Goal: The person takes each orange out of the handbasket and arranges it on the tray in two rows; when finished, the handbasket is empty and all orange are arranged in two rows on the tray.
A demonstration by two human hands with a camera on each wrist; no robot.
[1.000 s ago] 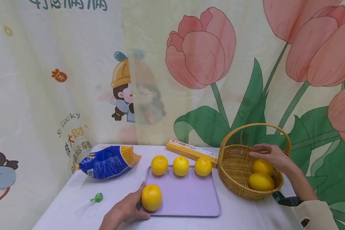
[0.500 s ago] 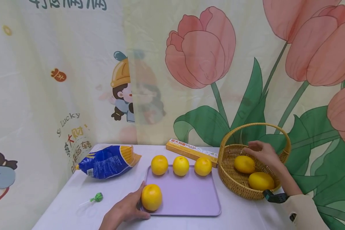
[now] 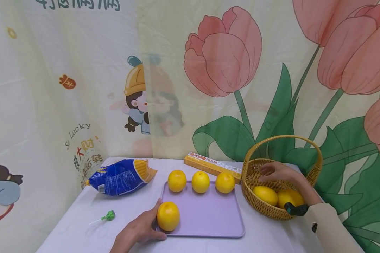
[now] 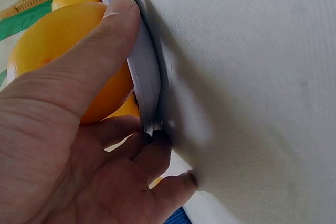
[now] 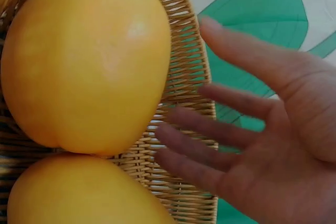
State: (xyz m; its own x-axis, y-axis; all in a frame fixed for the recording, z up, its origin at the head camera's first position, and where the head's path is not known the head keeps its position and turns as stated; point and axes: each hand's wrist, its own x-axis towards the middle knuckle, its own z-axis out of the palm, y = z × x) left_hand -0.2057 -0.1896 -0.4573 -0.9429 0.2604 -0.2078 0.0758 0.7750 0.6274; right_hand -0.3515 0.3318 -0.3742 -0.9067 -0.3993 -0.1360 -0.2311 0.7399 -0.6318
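Observation:
My left hand grips the near left corner of the lilac tray; the left wrist view shows thumb and bent fingers about its rim. Right beside that hand an orange sits on the tray. Three more oranges, a left one, a middle one and a right one, line its far edge. Over the wicker basket hovers my right hand, fingers loosely spread and holding nothing. Two smooth yellow oval fruits lie in the basket, a left one and a right one partly behind the wrist.
Behind the tray lies a pasta box, close to the basket. A blue snack bag rests at the table's back left, with a green-wrapped lollipop nearer the front. A printed cloth hangs behind the table.
In the basket one yellow fruit has shifted from the back to the front left, beside the other. My right hand has moved off it, leftward. The left hand stays at the tray.

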